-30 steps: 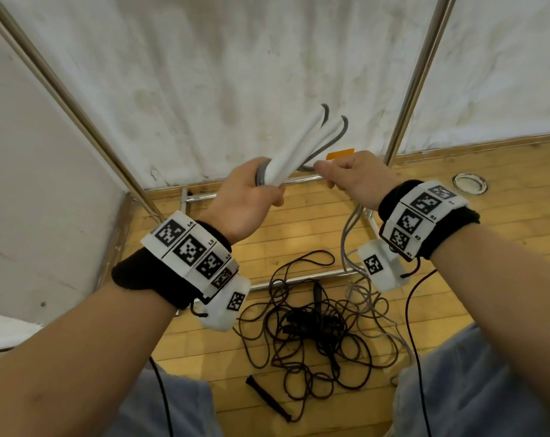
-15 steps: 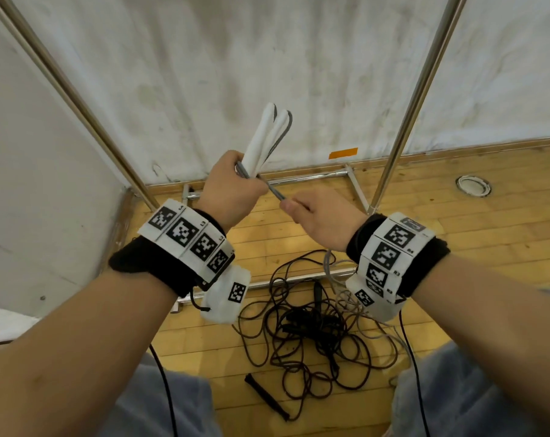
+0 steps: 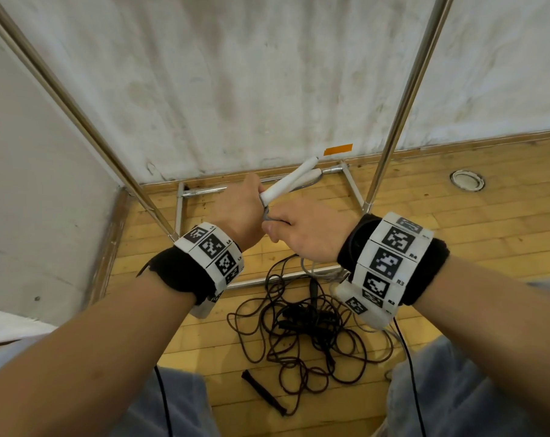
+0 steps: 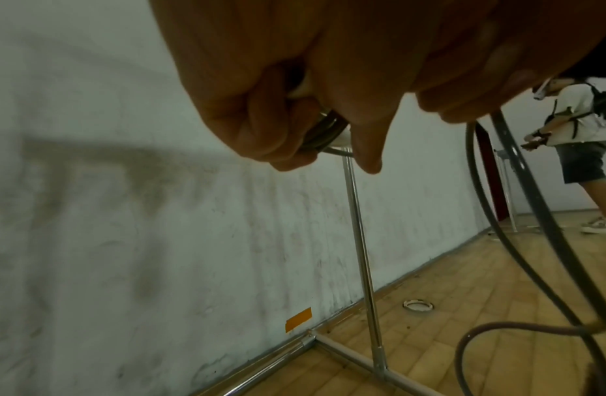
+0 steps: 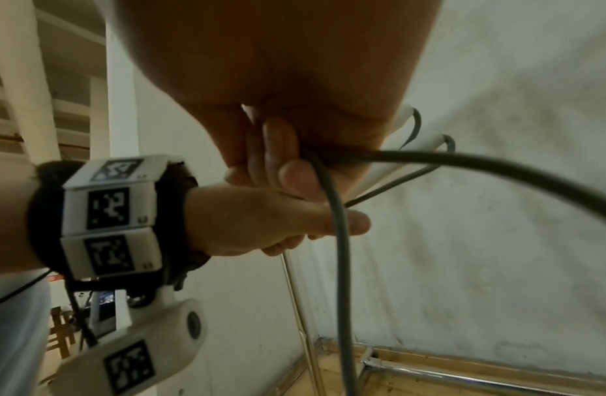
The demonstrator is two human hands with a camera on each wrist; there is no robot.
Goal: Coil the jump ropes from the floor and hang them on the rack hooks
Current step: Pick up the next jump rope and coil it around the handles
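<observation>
My left hand (image 3: pixel 240 206) grips the two white handles (image 3: pixel 291 181) of a grey jump rope, which point up and to the right. My right hand (image 3: pixel 302 230) sits right against it and pinches the grey cord (image 5: pixel 342 241) close to the handles. That cord (image 4: pixel 518 187) hangs in loops below both hands. A tangle of black ropes (image 3: pixel 302 329) lies on the wooden floor beneath my wrists, with one black handle (image 3: pixel 262 394) lying apart near the front. The chrome rack (image 3: pixel 403 99) stands against the wall; its hooks are out of view.
The rack's base bars (image 3: pixel 351 187) lie on the floor in front of the white wall. A round metal floor fitting (image 3: pixel 466 180) is at the right. Another person (image 4: pixel 579 142) stands far off to the right. My knees frame the rope pile.
Both hands have come down from in front of the wall. The white handles have tipped from pointing up to pointing right. My right hand has closed in against the left.
</observation>
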